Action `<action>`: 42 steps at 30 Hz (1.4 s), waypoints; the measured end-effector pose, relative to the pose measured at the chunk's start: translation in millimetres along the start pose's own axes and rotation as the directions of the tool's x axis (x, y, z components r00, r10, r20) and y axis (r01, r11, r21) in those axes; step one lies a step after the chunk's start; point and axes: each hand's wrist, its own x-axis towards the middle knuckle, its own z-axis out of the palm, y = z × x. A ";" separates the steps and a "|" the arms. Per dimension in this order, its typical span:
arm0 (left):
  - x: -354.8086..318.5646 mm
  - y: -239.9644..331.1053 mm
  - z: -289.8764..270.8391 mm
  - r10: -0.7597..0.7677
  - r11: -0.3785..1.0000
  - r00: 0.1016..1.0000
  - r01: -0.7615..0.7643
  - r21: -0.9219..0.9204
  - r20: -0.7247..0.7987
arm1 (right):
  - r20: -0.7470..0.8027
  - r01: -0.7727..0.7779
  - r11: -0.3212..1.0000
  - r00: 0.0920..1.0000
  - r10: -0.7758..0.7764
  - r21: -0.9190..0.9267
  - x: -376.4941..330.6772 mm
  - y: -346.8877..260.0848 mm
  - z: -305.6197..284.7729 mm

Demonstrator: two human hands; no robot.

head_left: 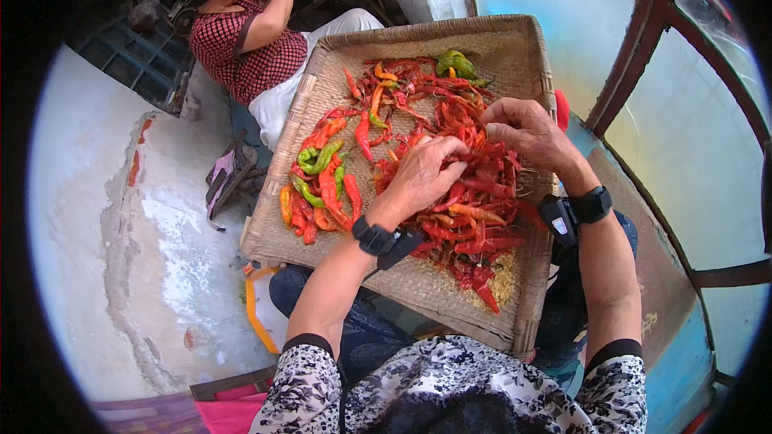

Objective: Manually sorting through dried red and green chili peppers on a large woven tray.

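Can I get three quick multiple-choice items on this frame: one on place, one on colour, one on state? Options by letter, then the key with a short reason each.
1. Where does the woven tray rest?
A. On the person's lap
B. On a shelf
C. Hung on the wall

2. What colour are most chillies under the hands?
A. Green
B. Red
C. Purple

3. What is the left hand doing?
A. Hanging free beside the tray
B. Gripping the tray's rim
C. Resting on the chilli pile, fingers curled into it

Key:
1 A, the tray lies across the person's thighs.
2 B, the red chilli pile fills the tray's middle; the green chillies are only a few, at the far edge and left side.
3 C, the left hand lies on the pile with its fingers in the chillies, close to the right hand, which pinches at the pile too.
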 end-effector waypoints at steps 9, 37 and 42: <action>-29.9 -2.2 -25.2 -0.207 0.857 0.967 0.106 -0.504 -0.148 | 0.108 0.076 0.959 0.993 -0.048 -0.272 -0.8 6.9 11.2; -4.8 -8.3 -1.8 -0.022 1.000 0.991 0.023 0.005 -0.131 | 0.042 0.296 0.832 0.948 -0.314 -0.469 -2.0 -3.7 36.0; -13.4 20.2 -23.0 0.069 0.998 0.977 -0.069 0.008 -0.204 | 0.003 0.383 0.866 0.915 -0.403 -0.320 -6.8 -26.9 36.4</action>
